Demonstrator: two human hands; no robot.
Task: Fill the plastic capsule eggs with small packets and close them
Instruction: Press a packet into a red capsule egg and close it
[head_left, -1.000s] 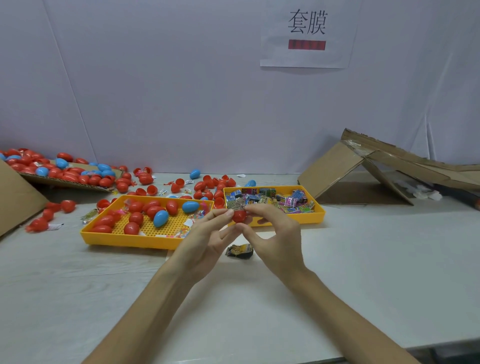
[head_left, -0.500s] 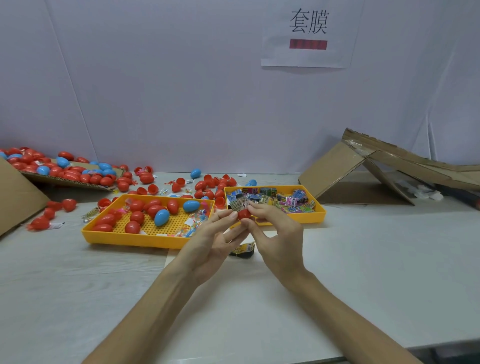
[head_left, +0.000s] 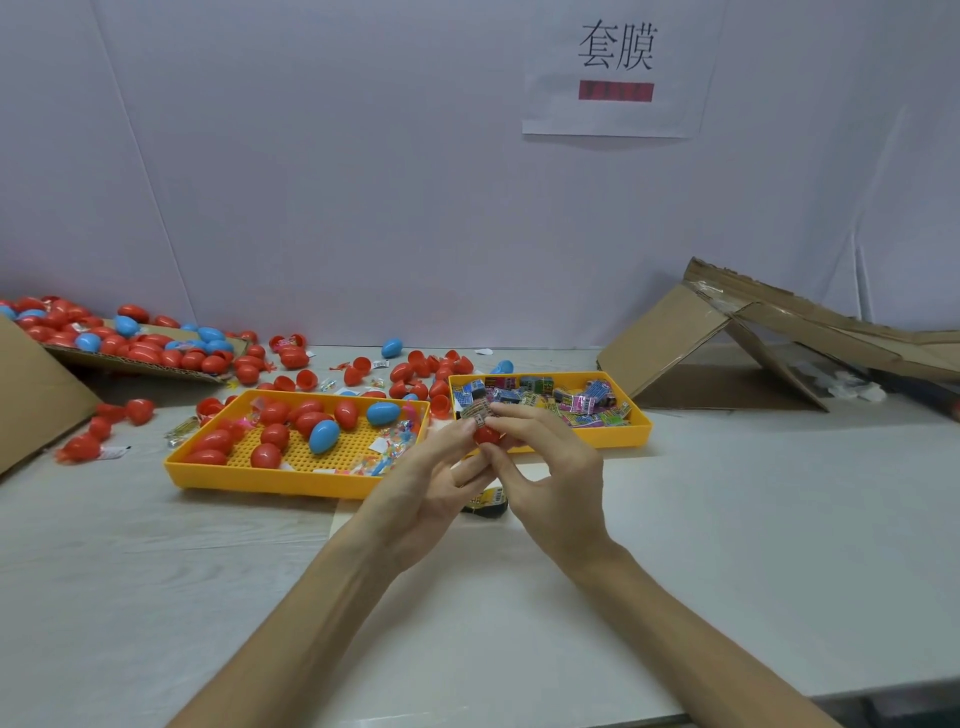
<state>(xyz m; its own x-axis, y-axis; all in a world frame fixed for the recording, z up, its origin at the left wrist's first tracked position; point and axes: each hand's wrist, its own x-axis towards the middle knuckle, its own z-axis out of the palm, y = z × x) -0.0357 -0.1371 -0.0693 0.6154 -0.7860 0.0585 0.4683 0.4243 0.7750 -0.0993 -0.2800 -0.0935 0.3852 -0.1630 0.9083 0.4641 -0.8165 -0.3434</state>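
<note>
Red capsule egg (head_left: 487, 434) pinched at fingertips by left hand (head_left: 431, 483) and right hand (head_left: 550, 467), held above bench (head_left: 727, 519) before right yellow tray (head_left: 623, 437); small packet (head_left: 477, 413) pokes from its upper end; long axis mostly hidden by fingers, cannot tell

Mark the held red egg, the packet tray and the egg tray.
red egg (head_left: 487, 434), head view, visible red shell.
packet tray (head_left: 618, 439), head view, front wall.
egg tray (head_left: 270, 482), head view, front wall.
</note>
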